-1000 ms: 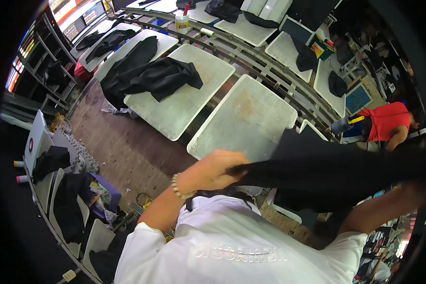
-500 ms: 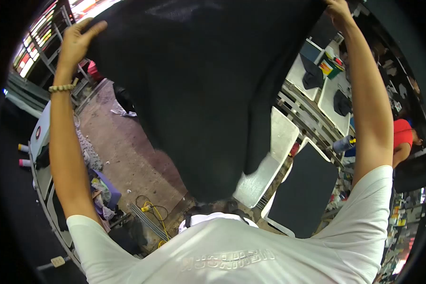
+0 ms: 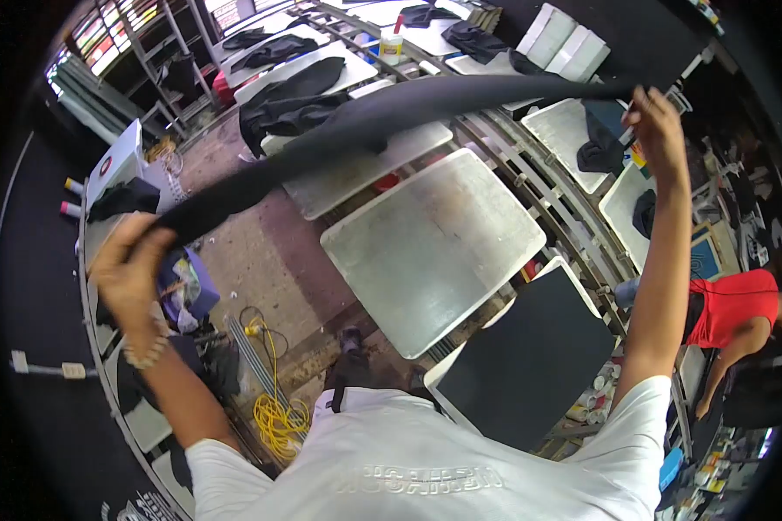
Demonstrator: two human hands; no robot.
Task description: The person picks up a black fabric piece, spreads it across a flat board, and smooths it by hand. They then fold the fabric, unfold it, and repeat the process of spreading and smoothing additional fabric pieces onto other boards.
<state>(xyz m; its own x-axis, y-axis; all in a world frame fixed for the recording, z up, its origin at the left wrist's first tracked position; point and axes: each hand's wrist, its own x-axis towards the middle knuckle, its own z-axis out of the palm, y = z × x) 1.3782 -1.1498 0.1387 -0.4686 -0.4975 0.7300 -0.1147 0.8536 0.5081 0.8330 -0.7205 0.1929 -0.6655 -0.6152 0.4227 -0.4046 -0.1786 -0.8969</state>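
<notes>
Black fabric [image 3: 347, 126]: hanging in the air between two hands, stretching as a long, narrow, slightly arching band; in the view it is passing beyond the far corner of the central pale board [image 3: 434, 243].
Left hand [image 3: 130, 269]: pinching the fabric's left end between thumb and fingers (a beaded bracelet [image 3: 146, 349] is circling this wrist).
Right hand [image 3: 658, 126]: gripping the fabric's right end with fingers closing narrowly, the arm reaching forward and up.
Central board: lying flat, its pale surface showing faint brownish staining toward the far corner.
Board on the right: carrying a smooth black sheet [image 3: 530, 356], pale rim showing along its left and right edges.
Boards beyond: bearing crumpled black cloths [image 3: 291, 104]; a white tub [image 3: 391, 45] with a red handle is standing near their edges.
Floor on the left: yellow cable [image 3: 278, 427] is lying in loops; a purple bin [image 3: 204, 300] is holding mixed scraps.
Far right: another person [image 3: 738, 308] in a red top is leaning, one arm hanging down.
</notes>
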